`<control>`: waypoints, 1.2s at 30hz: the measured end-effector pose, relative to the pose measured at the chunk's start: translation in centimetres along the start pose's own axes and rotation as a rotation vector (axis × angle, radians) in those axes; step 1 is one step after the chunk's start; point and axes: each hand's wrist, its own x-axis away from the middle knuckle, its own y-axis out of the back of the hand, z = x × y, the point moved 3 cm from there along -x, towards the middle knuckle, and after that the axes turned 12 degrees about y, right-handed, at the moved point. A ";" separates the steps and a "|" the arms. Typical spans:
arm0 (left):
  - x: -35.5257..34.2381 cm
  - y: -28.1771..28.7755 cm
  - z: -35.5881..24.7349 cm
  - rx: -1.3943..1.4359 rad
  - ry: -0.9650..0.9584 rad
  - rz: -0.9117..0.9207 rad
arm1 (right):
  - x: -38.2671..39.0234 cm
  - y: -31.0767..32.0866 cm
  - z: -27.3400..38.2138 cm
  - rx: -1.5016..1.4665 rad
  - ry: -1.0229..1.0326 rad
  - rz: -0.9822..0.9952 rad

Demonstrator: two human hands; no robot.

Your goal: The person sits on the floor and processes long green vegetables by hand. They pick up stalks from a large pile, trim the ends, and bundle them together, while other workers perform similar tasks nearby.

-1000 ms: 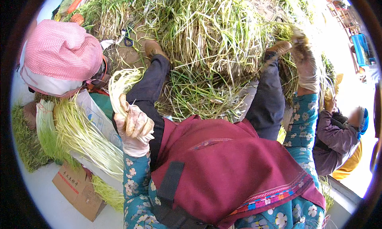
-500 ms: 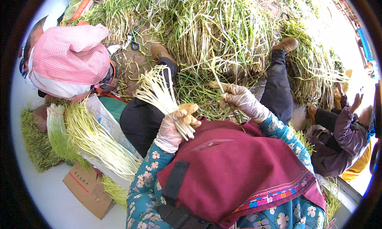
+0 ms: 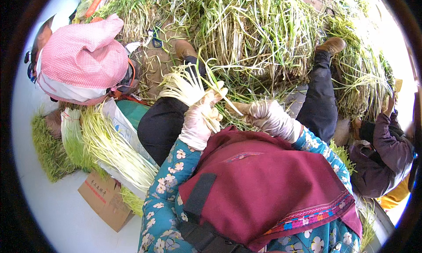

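Observation:
My left hand [image 3: 201, 116], in a pale thin glove with bare-looking tan fingertips, is closed round a bunch of pale stalks [image 3: 179, 85]. Their tops fan out up and to the left over my dark trouser leg. To the right, my similarly gloved right hand [image 3: 269, 114] pinches the lower end of a single yellow-green stalk [image 3: 220, 91]. That stalk slants up leftward and crosses the fingers of my left hand. Both hands are above my maroon apron [image 3: 263, 178], a small gap apart.
A large heap of green stalks [image 3: 259, 33] lies ahead between my feet. At left are a laid-out pile of pale stalks [image 3: 116, 149], a tied bundle [image 3: 72, 132] and a cardboard piece [image 3: 105, 200]. A person in a pink head covering [image 3: 83, 55] sits close left; another person [image 3: 382, 156] is at right.
My right hand has come nearer my left hand. Its stalk, upright before, now leans left across the left hand's fingers. The whole view has shifted slightly.

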 end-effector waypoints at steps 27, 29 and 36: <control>2.6 0.2 -1.5 -0.081 -0.198 -0.261 | -1.3 0.3 -4.7 0.286 0.019 -0.497; 3.1 1.4 -3.1 -0.046 -0.232 -0.300 | 1.4 3.0 -7.2 0.492 -0.048 -0.478; 4.3 3.0 -4.9 -0.020 -0.317 -0.240 | 7.4 11.3 -11.0 1.100 -0.551 -0.193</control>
